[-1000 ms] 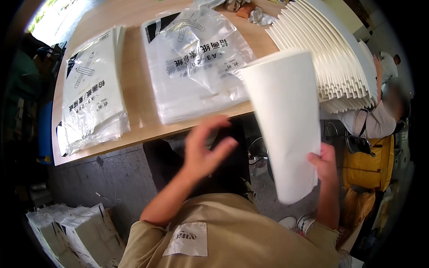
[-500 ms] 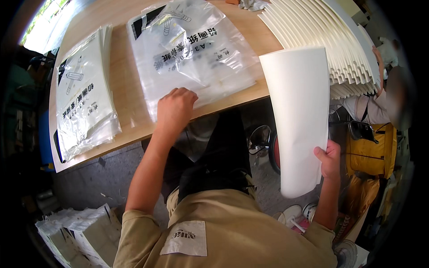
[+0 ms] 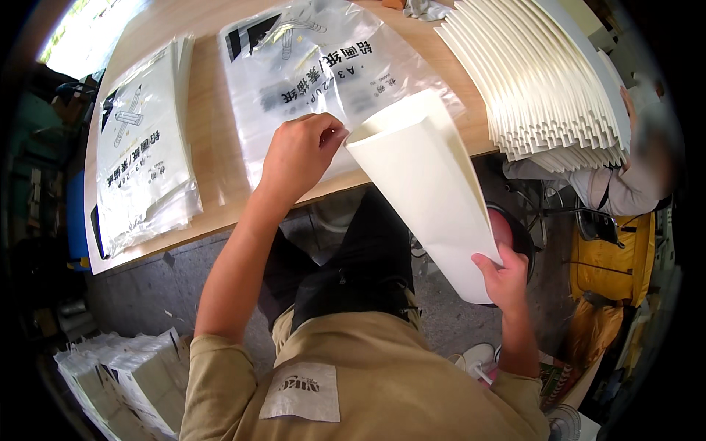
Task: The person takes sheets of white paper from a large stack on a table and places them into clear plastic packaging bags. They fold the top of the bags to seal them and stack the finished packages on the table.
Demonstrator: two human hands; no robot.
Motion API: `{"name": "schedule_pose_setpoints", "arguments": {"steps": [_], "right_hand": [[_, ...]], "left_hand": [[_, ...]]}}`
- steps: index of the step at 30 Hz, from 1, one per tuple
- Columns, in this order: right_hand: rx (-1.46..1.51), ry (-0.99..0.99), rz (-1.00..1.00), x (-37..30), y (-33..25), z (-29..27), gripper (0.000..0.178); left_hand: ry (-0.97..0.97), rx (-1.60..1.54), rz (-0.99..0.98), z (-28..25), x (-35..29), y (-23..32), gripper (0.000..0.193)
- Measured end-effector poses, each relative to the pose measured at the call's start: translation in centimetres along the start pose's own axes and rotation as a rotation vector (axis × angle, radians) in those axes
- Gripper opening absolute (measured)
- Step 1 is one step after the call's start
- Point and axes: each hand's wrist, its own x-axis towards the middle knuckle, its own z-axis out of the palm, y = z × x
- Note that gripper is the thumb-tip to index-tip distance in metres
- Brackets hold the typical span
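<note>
My right hand grips a folded-over bundle of white drawing paper by its lower right edge. The bundle curves into a loose roll, and its upper end leans over the table edge. My left hand is closed, thumb against fingers, right beside the paper's upper left corner. Whatever lies in that pinch is hidden. Under and beyond it, a clear plastic bag with black print and a pencil drawing lies flat on the table.
At left on the wooden table lies a pile of printed plastic packs. A fanned stack of folded white paper fills the right side. Another person's arm shows beyond it. White wrapped bundles stand on the floor at lower left.
My right hand has swung the paper left and tilted its top toward my left hand. My left hand has moved slightly up and right, beside the paper's corner.
</note>
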Motion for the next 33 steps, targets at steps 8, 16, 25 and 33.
{"name": "schedule_pose_setpoints", "arguments": {"steps": [8,16,25,33], "right_hand": [[-0.267,0.0,-0.121,-0.8,-0.7,0.4,0.022],[-0.452,0.042,-0.211,-0.9,-0.6,0.7,0.026],[-0.531,0.038,-0.353,-0.6,-1.6,0.0,0.026],[-0.333,-0.054,0.006,1.5,-2.1,-2.1,0.023]], "left_hand": [[0.08,-0.176,-0.227,0.4,1.2,2.7,0.021],[0.172,-0.036,-0.044,-0.1,0.5,4.1,0.024],[0.173,0.034,0.01,-0.7,0.6,5.5,0.022],[0.137,0.283,0.274,-1.8,-0.3,6.4,0.015]]}}
